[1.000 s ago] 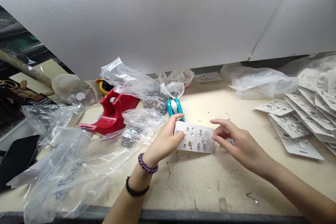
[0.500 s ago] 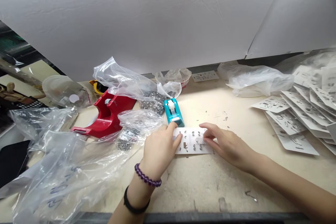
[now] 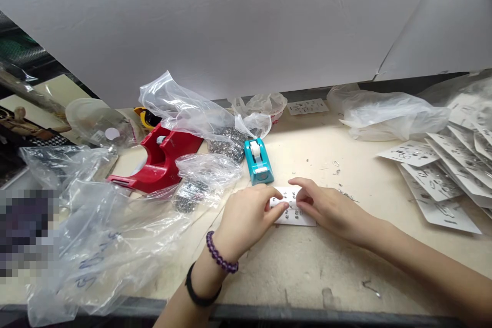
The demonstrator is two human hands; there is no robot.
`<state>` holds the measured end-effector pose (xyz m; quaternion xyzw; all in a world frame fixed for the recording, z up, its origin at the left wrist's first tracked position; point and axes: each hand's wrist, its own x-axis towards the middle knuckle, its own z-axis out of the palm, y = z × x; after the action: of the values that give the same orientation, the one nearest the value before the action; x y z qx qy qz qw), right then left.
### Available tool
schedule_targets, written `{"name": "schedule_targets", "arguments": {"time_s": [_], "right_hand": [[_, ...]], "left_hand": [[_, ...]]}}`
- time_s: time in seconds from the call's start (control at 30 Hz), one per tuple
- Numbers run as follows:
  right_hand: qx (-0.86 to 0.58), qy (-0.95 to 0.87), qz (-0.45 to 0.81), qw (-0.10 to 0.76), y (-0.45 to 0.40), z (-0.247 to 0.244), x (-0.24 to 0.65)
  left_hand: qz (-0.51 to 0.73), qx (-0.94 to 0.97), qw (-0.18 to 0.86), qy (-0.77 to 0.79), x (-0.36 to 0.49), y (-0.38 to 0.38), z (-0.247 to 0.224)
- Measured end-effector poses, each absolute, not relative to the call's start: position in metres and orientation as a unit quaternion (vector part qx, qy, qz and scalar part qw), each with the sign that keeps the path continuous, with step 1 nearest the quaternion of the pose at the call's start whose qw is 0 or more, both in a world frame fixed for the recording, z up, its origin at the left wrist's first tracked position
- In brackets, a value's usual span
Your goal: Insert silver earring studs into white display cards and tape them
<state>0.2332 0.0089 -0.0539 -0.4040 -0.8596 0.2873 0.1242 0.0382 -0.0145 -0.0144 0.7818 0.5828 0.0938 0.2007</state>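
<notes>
A white card (image 3: 300, 218) with several small metal pieces lies flat on the table before me. My left hand (image 3: 249, 212), with a purple bead bracelet and a black band at the wrist, covers the card's left part, thumb and forefinger bent toward each other. At the card's right side, my right hand (image 3: 321, 207) has its forefinger and thumb curved over the surface. Whatever either hand pinches is too small to make out. Just beyond the card stands a teal tape dispenser (image 3: 258, 161).
A red tape dispenser (image 3: 159, 161), clear plastic bags (image 3: 103, 251) and bags of small metal parts (image 3: 226, 144) lie to the left. Overlapping filled cards (image 3: 434, 179) spread on the right, near a translucent bag (image 3: 400, 113). Loose metal bits (image 3: 336, 166) are scattered beyond my right hand.
My left hand has moved right over the card and covers more of its left side. Some thin metal pieces now show beside my right hand. The whole view has shifted slightly.
</notes>
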Motion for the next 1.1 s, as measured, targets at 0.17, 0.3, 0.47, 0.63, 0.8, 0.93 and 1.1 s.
{"name": "schedule_targets", "arguments": {"time_s": [0.17, 0.3, 0.47, 0.63, 0.8, 0.93, 1.1], "right_hand": [[-0.399, -0.858, 0.296, 0.129, 0.010, -0.056, 0.232], [-0.398, -0.858, 0.295, 0.138, 0.010, -0.057, 0.232], [-0.394, -0.858, 0.291, 0.153, 0.010, -0.056, 0.232], [-0.397, -0.855, 0.301, 0.140, 0.011, -0.056, 0.231], [-0.406, -0.846, 0.319, 0.133, 0.013, -0.058, 0.228], [-0.407, -0.829, 0.360, 0.132, 0.015, -0.056, 0.227], [-0.401, -0.817, 0.394, 0.128, 0.016, -0.049, 0.227]], "left_hand": [[0.099, 0.778, 0.203, 0.586, 0.044, -0.010, -0.027], [0.105, 0.786, 0.215, 0.570, 0.044, -0.008, -0.032], [0.113, 0.785, 0.208, 0.573, 0.045, -0.008, -0.033], [0.086, 0.785, 0.193, 0.583, 0.047, -0.009, -0.033], [0.057, 0.783, 0.189, 0.590, 0.051, -0.009, -0.035], [0.071, 0.781, 0.174, 0.595, 0.053, -0.009, -0.038], [0.075, 0.784, 0.172, 0.592, 0.055, -0.009, -0.037]]}}
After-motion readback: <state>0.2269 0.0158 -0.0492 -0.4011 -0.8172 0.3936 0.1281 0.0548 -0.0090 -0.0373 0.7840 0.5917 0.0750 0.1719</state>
